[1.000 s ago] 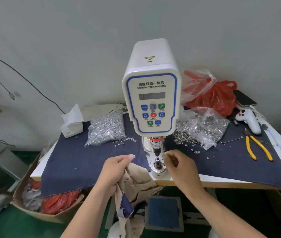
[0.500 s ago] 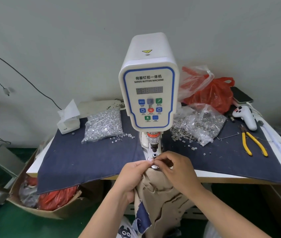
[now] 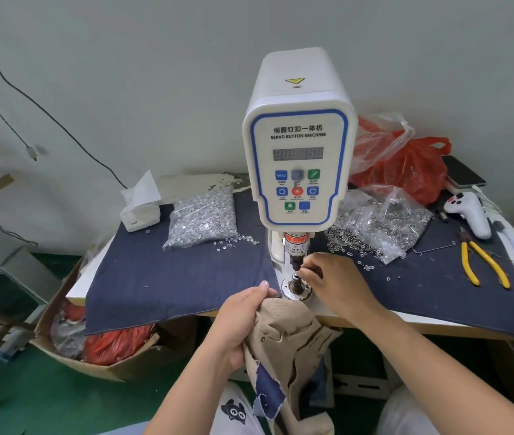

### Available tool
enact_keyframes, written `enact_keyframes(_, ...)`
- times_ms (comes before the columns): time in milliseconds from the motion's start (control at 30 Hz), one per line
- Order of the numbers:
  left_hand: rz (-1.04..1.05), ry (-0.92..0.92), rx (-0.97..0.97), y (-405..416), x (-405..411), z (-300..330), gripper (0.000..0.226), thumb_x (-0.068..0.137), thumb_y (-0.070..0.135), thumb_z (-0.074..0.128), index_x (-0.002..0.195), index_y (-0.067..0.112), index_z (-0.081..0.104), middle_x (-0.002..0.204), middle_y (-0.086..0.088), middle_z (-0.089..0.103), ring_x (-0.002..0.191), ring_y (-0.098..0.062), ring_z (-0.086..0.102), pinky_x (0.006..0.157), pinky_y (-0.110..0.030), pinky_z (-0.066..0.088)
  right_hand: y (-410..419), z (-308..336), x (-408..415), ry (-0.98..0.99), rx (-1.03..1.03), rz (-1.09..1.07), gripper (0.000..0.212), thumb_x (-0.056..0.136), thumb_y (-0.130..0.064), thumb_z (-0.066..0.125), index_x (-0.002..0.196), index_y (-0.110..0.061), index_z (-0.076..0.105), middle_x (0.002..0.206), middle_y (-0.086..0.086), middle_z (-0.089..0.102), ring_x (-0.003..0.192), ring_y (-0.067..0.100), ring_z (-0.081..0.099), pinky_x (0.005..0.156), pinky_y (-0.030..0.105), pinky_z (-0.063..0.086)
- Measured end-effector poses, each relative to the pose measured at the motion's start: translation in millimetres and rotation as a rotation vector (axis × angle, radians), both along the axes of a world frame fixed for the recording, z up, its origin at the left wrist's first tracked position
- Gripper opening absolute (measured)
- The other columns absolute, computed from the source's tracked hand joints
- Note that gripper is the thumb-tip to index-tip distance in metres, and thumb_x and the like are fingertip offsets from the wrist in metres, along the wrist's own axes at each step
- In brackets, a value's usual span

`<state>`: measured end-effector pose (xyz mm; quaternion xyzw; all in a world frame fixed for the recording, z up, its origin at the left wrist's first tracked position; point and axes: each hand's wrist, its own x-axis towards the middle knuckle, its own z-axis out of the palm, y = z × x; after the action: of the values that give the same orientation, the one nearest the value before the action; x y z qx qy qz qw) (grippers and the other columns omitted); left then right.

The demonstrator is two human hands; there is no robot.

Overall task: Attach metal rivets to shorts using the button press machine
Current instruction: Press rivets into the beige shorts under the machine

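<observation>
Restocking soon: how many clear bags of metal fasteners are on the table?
2: one bag of silver rivets left of the button machine, one bag of ring-shaped pieces to its right. More may sit hidden behind the machine.

The table (image 3: pixel 422 326) carried a denim cloth (image 3: pixel 171 277), button press machine (image 3: pixel 296 152), rivet bags (image 3: pixel 205 216), tissue box (image 3: pixel 139 211) and yellow pliers (image 3: pixel 482 265).

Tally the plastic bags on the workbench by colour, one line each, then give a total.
Clear bag of silver rivets: 1
Clear bag of dark metal rings: 1
Clear bag, crumpled, contents hidden: 1
Red bag: 1
Total: 4
</observation>
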<state>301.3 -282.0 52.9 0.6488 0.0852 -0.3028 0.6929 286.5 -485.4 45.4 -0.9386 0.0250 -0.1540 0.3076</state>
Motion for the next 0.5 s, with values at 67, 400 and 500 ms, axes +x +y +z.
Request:
enact_keyframes(67,-0.004,-0.001,-0.008,0.8,-0.1,-0.3,0.032,0.1,0.045,0.068,0.09,0.019,0.083,0.085,-0.005,0.077,0.072,-0.015,0.072,0.061,-0.028,0.057,-0.3,2.7,1.7,0.008,-0.059,0.02,0.014,0.093,-0.027,0.074,0.087,-0.015,0.072,0.079,-0.006,0.068,0.074,0.015,0.062,0.068,0.027,0.041)
enact_keyframes(400,-0.007,-0.001,-0.036,2.0,-0.7,1.6,0.031,0.099,0.045,0.069,0.094,0.017,0.083,0.088,-0.008,0.077,0.073,-0.016,0.072,0.061,-0.028,0.058,-5.1,6.6,4.1,0.01,0.009,0.051,0.012,0.087,-0.025,0.081,0.086,-0.013,0.078,0.082,-0.002,0.076,0.064,0.0,0.051,0.062,0.005,0.031)
enact_keyframes(500,-0.01,-0.002,-0.039,1.6,-0.4,2.1,0.031,0.099,0.045,0.069,0.093,0.018,0.083,0.087,-0.007,0.076,0.072,-0.015,0.071,0.062,-0.028,0.058,-6.2,6.7,3.9,0.011,0.016,0.05,0.011,0.086,-0.024,0.082,0.085,-0.014,0.078,0.076,-0.007,0.073,0.06,-0.007,0.05,0.062,0.004,0.03)
